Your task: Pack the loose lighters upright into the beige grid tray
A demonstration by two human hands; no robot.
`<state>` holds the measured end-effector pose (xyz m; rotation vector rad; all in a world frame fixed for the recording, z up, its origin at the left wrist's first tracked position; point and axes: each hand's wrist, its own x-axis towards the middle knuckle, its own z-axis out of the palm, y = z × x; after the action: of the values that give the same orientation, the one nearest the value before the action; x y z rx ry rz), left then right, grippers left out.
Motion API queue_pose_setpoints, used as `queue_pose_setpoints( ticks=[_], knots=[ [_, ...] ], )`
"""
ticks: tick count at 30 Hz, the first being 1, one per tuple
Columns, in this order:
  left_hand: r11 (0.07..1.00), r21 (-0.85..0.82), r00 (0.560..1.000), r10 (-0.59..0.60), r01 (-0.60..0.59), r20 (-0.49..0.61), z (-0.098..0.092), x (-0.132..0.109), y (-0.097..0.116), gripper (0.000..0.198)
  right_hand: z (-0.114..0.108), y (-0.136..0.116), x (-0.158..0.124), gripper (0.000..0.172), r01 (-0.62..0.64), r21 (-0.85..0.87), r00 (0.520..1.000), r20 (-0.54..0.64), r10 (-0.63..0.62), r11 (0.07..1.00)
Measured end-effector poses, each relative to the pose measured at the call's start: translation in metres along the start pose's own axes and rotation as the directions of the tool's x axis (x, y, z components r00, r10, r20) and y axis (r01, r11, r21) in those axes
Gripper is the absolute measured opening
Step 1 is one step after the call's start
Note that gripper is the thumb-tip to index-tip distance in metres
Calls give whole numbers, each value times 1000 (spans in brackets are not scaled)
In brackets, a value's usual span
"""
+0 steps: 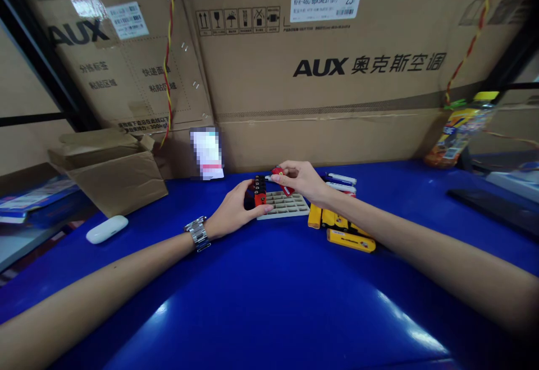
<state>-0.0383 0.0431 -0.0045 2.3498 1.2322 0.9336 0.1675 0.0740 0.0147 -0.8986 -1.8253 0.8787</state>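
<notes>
My left hand (233, 208), with a metal watch at the wrist, curls its thumb and fingers around a row of small red pieces with black tops (260, 190). These stand at the left end of a pale gridded tray (290, 206). Above the tray, my right hand (301, 179) pinches a small red item (283, 183) with pale markings; its exact kind is unclear. Its tip is close to the black tops, and I cannot tell whether they touch. Right of the tray lie several yellow, knife-like pieces (351, 241), partly behind my right forearm. White and blue slim pieces (341, 183) lie behind them.
A phone (207, 154) leans against the large cardboard carton (337, 117) at the back. An open small box (126, 182) and a white case (107, 229) are at left. A drink bottle (463, 128) and a dark flat object (492, 207) are at right.
</notes>
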Motion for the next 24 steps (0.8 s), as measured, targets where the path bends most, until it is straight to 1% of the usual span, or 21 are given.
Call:
queue_pose_setpoints(
  ticks=[2,5,8,11,17,19,21,24],
  knots=[
    [1000,-10,1000,4,-4,3,0,0,0,67,4,6,7,32,42,-3,999,3,-42,999],
    [1000,-22,1000,9,-9,3,1,1,0,64,9,16,14,27,82,-91,997,-4,-83,992],
    [1000,-27,1000,1,-1,-2,1,1,0,63,9,23,16,15,81,-104,997,16,-80,991],
    [999,-36,1000,1,-1,5,1,1,0,64,8,24,15,10,74,-83,997,42,-70,994],
    [999,-34,1000,-9,10,15,1,1,3,64,4,20,12,5,79,-236,988,150,-44,969],
    [999,-35,1000,-9,9,16,1,1,3,63,2,14,13,6,90,-282,981,190,-36,955],
    [999,-43,1000,-4,4,19,1,1,3,63,-4,8,14,12,110,-346,968,249,-22,932],
    [998,-60,1000,2,-1,25,0,1,3,63,-17,-2,15,25,156,-485,966,255,-32,860]
  ],
)
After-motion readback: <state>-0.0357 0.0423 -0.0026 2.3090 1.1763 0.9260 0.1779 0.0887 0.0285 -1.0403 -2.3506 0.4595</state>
